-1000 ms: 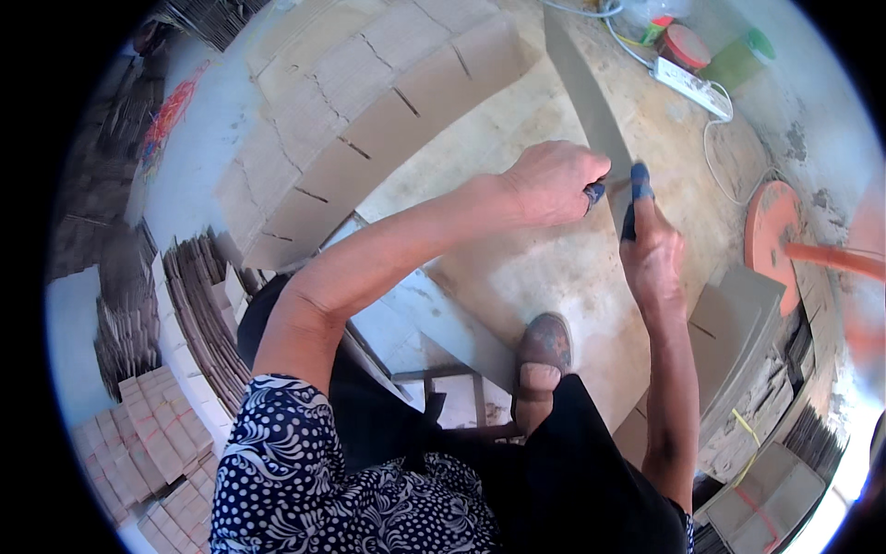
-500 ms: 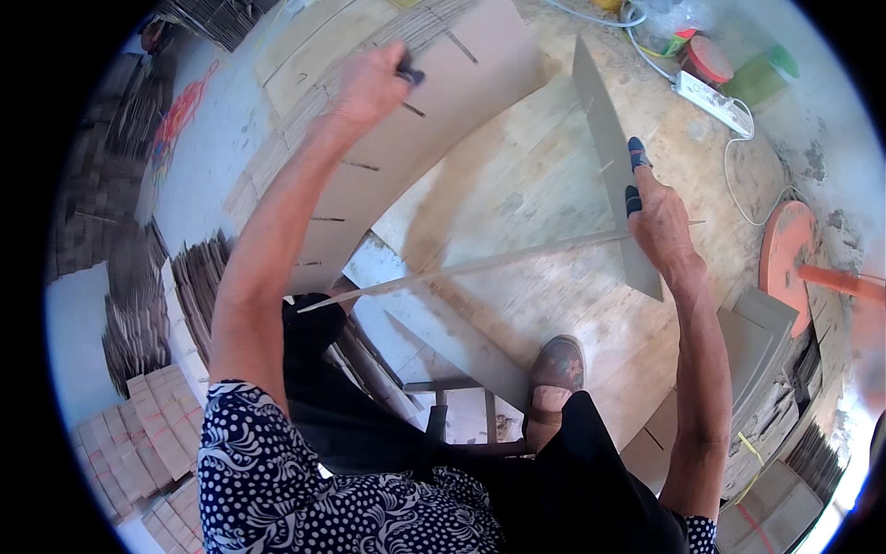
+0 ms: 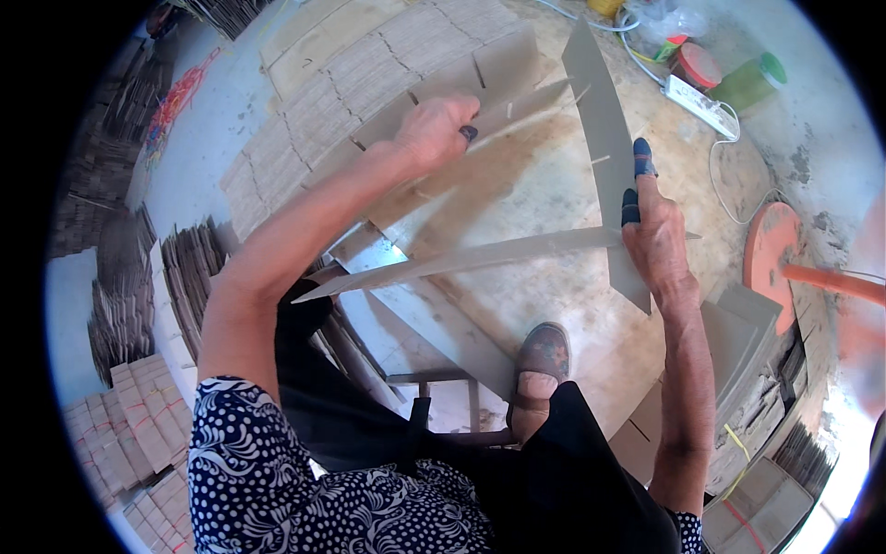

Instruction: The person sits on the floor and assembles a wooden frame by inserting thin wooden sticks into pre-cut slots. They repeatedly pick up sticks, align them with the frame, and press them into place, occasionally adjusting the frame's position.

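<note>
My right hand (image 3: pixel 660 235) is closed on a long slotted cardboard strip (image 3: pixel 598 120), standing on edge; dark covers wrap two of its fingers. A second cardboard strip (image 3: pixel 443 266) crosses this one near the hand and reaches left toward my knee. My left hand (image 3: pixel 436 131), also with a dark finger cover, is closed at the front of a stack of slotted cardboard strips (image 3: pixel 323 106). From its fingers a blurred cardboard strip (image 3: pixel 528 103) stretches toward the far end of the upright one. The left fingertips are partly hidden.
A wooden board (image 3: pixel 517 194) lies under the work. At the far right are a white power strip (image 3: pixel 701 106), a green container (image 3: pixel 752 81) and a red-lidded tub (image 3: pixel 694 66). An orange round base (image 3: pixel 773 254) stands at right. Bundled cardboard (image 3: pixel 148 415) lies left, beside red string (image 3: pixel 180 97).
My left hand has moved right and toward me, drawing a strip off the front of the stack. My right hand keeps its hold; the crossed strips have tilted slightly.
</note>
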Available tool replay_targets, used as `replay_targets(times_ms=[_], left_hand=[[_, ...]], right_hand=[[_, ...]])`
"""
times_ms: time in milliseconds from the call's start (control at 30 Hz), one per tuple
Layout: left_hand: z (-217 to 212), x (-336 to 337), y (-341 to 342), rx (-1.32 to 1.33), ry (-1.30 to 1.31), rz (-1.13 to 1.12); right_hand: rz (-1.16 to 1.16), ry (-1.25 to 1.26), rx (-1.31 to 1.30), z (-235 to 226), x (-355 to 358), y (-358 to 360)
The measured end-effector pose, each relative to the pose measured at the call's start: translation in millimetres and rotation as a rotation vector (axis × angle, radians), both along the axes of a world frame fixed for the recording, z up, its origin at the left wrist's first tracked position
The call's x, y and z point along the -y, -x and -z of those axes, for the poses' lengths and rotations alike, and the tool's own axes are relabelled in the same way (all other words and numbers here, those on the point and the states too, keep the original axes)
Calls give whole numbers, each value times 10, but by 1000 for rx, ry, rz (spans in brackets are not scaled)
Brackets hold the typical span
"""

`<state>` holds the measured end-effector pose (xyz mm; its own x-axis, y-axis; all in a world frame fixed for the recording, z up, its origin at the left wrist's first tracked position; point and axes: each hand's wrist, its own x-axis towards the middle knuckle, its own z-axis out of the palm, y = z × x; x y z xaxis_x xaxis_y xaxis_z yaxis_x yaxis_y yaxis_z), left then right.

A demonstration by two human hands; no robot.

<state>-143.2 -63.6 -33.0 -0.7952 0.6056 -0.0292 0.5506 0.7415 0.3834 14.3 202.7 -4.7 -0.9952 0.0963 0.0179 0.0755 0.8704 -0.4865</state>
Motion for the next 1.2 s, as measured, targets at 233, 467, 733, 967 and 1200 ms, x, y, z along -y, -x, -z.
replay_targets(times_ms=[233, 467, 733, 967, 1200], left_hand=[[24, -275, -430, 90, 30, 242], [125, -494, -574, -12, -75, 254], [117, -1073, -548, 40, -219, 267], [66, -920, -444, 207, -159, 219], [134, -816, -518, 149, -176, 189]], right_hand=[[-43, -12, -125, -54, -17, -20], [-10, -15, -71, -165, -57, -222], [16, 53, -41, -60, 14, -349], [-2, 171, -12, -17, 84, -150], [0, 96, -40, -40, 252, 15]])
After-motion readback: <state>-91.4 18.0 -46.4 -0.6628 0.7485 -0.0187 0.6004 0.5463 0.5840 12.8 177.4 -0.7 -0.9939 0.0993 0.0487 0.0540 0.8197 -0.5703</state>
